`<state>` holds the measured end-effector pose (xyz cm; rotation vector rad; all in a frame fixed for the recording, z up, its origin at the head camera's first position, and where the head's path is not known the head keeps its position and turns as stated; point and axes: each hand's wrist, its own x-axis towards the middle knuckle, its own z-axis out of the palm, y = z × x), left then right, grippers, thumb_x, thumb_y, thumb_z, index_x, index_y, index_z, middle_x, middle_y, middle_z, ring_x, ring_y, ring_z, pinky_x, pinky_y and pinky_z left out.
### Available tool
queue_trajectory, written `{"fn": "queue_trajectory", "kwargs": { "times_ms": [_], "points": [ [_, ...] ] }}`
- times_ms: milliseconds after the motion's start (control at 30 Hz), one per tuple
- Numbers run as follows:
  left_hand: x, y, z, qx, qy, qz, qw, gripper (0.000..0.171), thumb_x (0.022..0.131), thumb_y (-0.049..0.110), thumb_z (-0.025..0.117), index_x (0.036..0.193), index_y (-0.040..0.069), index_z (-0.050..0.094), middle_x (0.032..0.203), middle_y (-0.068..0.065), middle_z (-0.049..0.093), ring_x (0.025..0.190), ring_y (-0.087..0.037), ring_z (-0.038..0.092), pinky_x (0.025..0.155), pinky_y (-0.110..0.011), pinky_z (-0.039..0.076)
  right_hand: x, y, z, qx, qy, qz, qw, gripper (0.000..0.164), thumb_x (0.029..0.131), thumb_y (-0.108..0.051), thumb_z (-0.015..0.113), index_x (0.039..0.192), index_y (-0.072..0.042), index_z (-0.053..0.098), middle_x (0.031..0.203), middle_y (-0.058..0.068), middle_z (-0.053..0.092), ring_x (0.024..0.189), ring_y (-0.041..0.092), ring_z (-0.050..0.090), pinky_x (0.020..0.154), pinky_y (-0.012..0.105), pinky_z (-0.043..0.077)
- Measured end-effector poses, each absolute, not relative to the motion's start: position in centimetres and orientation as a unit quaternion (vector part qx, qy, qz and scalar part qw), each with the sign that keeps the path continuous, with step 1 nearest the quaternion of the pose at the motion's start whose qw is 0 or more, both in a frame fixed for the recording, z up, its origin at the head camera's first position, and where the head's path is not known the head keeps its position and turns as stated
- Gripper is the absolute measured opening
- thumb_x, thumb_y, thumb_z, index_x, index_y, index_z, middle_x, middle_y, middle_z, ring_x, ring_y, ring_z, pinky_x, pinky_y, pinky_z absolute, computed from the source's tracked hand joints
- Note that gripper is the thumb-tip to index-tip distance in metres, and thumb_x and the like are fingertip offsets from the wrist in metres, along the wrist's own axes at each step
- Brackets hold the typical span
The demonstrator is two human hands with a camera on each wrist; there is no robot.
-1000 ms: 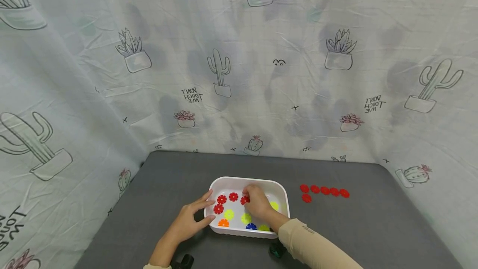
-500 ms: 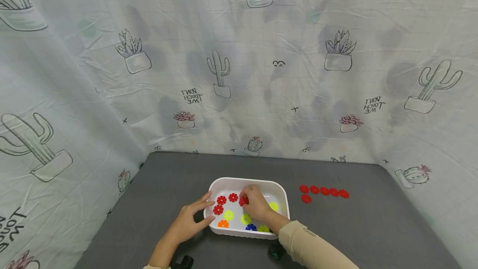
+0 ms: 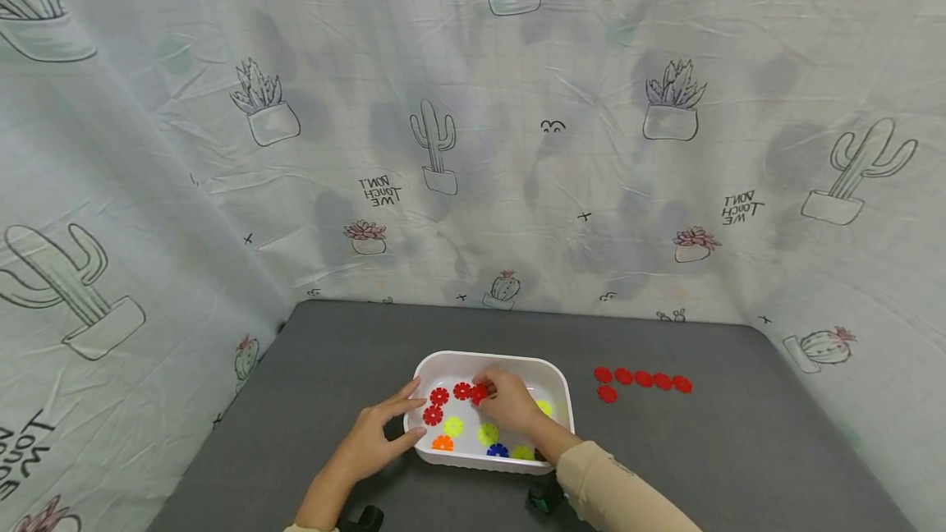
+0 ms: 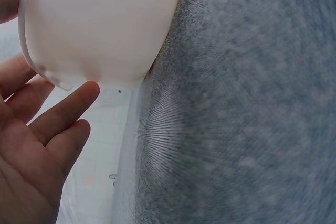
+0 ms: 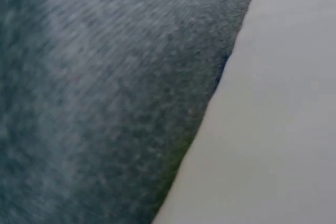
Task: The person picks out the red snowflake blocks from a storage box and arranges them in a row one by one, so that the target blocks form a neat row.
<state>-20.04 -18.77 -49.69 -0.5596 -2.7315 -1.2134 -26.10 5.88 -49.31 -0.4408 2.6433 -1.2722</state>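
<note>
A white plastic tray (image 3: 510, 460) holds several notched, flower-shaped interlocking discs. My right hand (image 3: 510, 402) reaches into it and pinches a red disc (image 3: 479, 393), whose right part the fingers hide. That disc is right beside another red disc (image 3: 461, 391). Two more red discs sit at the tray's left, one being this front disc (image 3: 433, 415). At the tray's left end my left hand (image 3: 373, 436) rests with fingers spread and fairly straight, thumb and fingertips at the rim. In the left wrist view, fingers (image 4: 68, 109) lie against the tray's outer wall (image 4: 105, 30).
Yellow discs (image 3: 453, 427), an orange disc (image 3: 443, 442) and a blue disc (image 3: 498, 451) lie elsewhere in the tray. On the grey table (image 3: 355, 327), right of the tray, several red discs (image 3: 644, 379) form a row, with one red disc (image 3: 607, 394) in front. Printed curtains (image 3: 488, 146) enclose the table.
The right hand has shifted slightly left with the pinched red disc, bringing it up to the neighbouring red one. The left hand and tray have stayed put.
</note>
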Motion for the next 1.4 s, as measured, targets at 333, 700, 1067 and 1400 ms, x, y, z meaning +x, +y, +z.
{"fn": "queue_trajectory", "kwargs": {
  "times_ms": [333,700,1067,1400],
  "points": [
    [-20.0,-18.7,-49.6,-0.176,-0.898,-0.402,0.047,0.045,0.083,0.034,0.071,0.122,0.012,0.066,0.144,-0.002,0.047,0.128,-0.026,0.05,0.099,-0.055,0.042,-26.3,6.3,-49.0,-0.134,0.87,-0.469,0.071,0.032,0.083,0.002,0.062,0.114,-0.005,0.064,0.108,0.009,0.065,0.097,0.023,0.061,0.087,0.041,0.053],
    [-19.9,-18.8,-49.8,-0.182,-0.897,-0.401,0.048,0.045,0.083,0.034,0.07,0.122,0.012,0.066,0.145,-0.001,0.047,0.128,-0.025,0.05,0.098,-0.055,0.042,-26.1,7.1,-48.5,-0.096,0.831,-0.544,0.069,0.035,0.085,0.002,0.063,0.119,-0.005,0.063,0.113,0.01,0.065,0.099,0.022,0.06,0.087,0.036,0.054],
    [-19.9,-18.7,-49.7,-0.199,-0.892,-0.401,0.059,0.046,0.083,0.036,0.071,0.121,0.011,0.066,0.143,-0.002,0.048,0.127,-0.024,0.051,0.099,-0.052,0.043,-26.0,9.4,-47.3,-0.055,0.804,-0.591,0.03,0.03,0.085,0.001,0.065,0.114,-0.007,0.065,0.111,0.007,0.065,0.096,0.019,0.058,0.08,0.026,0.055],
    [-20.1,-18.9,-49.6,-0.19,-0.896,-0.399,0.049,0.046,0.083,0.035,0.071,0.123,0.012,0.065,0.145,-0.001,0.046,0.129,-0.024,0.049,0.099,-0.054,0.042,-25.2,13.2,-46.2,-0.012,0.747,-0.665,0.021,0.035,0.085,0.003,0.065,0.119,-0.001,0.061,0.112,0.014,0.063,0.095,0.018,0.059,0.077,0.015,0.052]
  ]
}}
